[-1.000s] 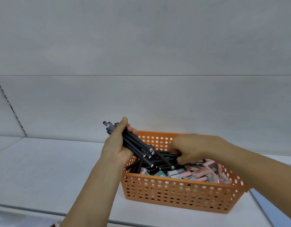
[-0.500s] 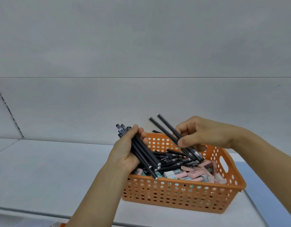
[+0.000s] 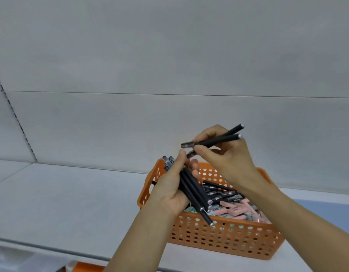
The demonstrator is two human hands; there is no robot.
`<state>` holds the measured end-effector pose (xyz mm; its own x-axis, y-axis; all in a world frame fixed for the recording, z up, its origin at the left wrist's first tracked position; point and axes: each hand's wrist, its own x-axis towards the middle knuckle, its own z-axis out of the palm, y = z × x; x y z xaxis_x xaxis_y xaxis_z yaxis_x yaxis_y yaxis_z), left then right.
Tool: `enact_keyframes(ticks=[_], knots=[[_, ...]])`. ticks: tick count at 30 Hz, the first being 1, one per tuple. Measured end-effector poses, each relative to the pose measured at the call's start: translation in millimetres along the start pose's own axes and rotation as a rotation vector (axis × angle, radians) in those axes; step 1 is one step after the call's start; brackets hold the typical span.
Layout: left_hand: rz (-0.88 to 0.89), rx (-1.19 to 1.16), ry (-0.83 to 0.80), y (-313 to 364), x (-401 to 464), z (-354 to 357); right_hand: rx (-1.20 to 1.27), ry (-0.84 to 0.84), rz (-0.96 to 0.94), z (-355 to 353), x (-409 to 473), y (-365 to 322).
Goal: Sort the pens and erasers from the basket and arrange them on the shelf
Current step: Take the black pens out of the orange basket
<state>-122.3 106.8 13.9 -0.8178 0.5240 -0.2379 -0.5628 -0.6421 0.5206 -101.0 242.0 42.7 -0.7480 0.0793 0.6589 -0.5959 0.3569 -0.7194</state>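
The right hand (image 3: pixel 226 160) pinches two black pens (image 3: pixel 218 139), their long axes slanting up-right. Below it, the left hand (image 3: pixel 173 185) grips a pen bundle (image 3: pixel 195 191) angled down-right over the orange basket (image 3: pixel 224 238) of pens and erasers (image 3: pixel 236 209).

Orange perforated basket (image 3: pixel 218 238) on the white shelf (image 3: pixel 61 197), loose black pens (image 3: pixel 218 190) and pink erasers (image 3: pixel 236 210) inside, a bundle of black pens (image 3: pixel 195 190) gripped above it, 2 black pens (image 3: pixel 218 141) held higher, near level

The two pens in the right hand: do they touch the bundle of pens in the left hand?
Apart. In the head view the two pens held by the right hand sit above the bundle in the left hand, with wall visible between.
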Motion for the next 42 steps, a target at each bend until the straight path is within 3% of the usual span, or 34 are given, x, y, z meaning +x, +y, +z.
enact_keyframes(ticks=[5,8,12,14,17,19,23,26,34,38,40,42], knots=[[0.074,-0.089,0.033,1.9,-0.4,2.5,-0.012,-0.168,0.006,7.8,-4.1,-3.0],[0.066,-0.086,0.001,6.6,0.6,-0.4,-0.139,-0.258,0.001,4.3,-3.8,-5.5],[0.089,-0.145,0.012,20.8,-2.2,3.3,-0.451,-0.522,-0.034,-2.4,1.1,-3.8],[0.211,-0.160,0.079,39.6,-3.8,4.2,-0.488,-0.459,-0.009,-10.1,6.6,-6.3],[0.407,-0.172,0.094,71.4,-5.9,-1.7,-0.106,-0.005,0.104,-19.1,9.2,-10.3],[0.494,-0.164,0.061,81.6,-7.2,-3.1,0.141,0.203,0.328,-13.6,6.3,-9.3],[0.585,-0.149,0.039,64.3,-4.0,10.5,0.589,0.114,0.748,32.4,-9.3,-5.8],[0.587,-0.126,0.045,40.9,-0.5,19.0,0.865,0.208,0.862,58.6,-9.0,-12.2],[0.605,-0.053,-0.158,44.4,-6.9,27.6,0.877,0.245,0.772,48.3,2.0,-14.1],[0.563,0.054,-0.175,32.7,-6.7,32.6,0.903,0.176,0.753,52.1,-1.1,-14.0],[0.545,0.070,-0.162,33.2,-7.1,29.8,0.690,0.116,0.668,48.6,-5.6,-16.5],[0.542,0.078,-0.147,36.3,-6.7,24.0,0.232,-0.010,0.441,36.7,-12.1,-24.4]])
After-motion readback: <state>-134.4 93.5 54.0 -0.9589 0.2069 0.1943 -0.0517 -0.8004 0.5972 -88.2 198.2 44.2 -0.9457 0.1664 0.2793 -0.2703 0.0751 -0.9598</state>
